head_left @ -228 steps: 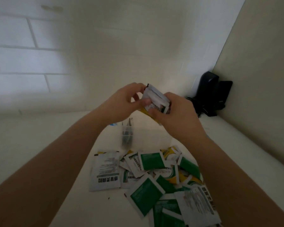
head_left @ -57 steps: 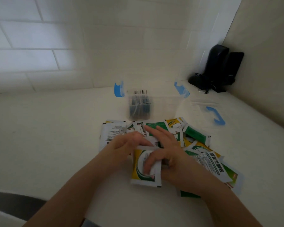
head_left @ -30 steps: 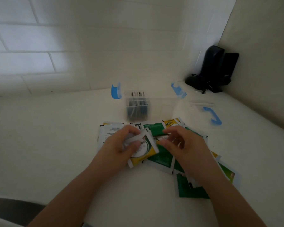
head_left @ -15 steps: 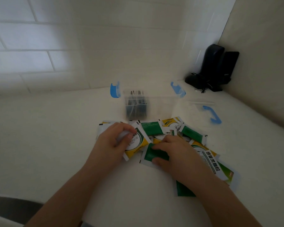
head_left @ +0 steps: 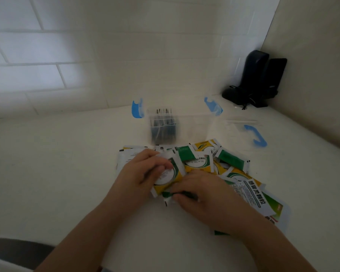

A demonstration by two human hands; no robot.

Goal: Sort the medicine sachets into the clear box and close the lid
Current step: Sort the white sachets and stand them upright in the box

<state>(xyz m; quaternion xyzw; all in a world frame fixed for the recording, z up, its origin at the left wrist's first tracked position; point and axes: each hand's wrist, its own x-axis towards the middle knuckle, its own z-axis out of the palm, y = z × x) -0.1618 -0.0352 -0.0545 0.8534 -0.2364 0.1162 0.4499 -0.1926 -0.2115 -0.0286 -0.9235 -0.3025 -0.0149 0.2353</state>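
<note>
A loose pile of medicine sachets [head_left: 229, 167], green, yellow and white, lies on the pale counter. My left hand [head_left: 139, 174] grips a yellow-and-white sachet [head_left: 169, 178] at the pile's left side. My right hand [head_left: 201, 195] pinches a green sachet [head_left: 168, 194] at its near edge, just under the yellow one; most of it is hidden by my fingers. Behind the pile stands the clear box [head_left: 192, 127] with blue clips, open, holding a row of upright sachets [head_left: 163, 127] at its left end. Its clear lid [head_left: 243, 124] with a blue handle lies to the right.
A black device with a cable [head_left: 257, 79] sits in the back right corner. White tiled wall runs behind the box, and a beige wall closes the right side. The counter's near left edge drops to a dark floor [head_left: 12, 250].
My left hand has kept the yellow sachet and shifted slightly toward me. My right hand has slid left and nearer, pulling a green sachet under the yellow one.
</note>
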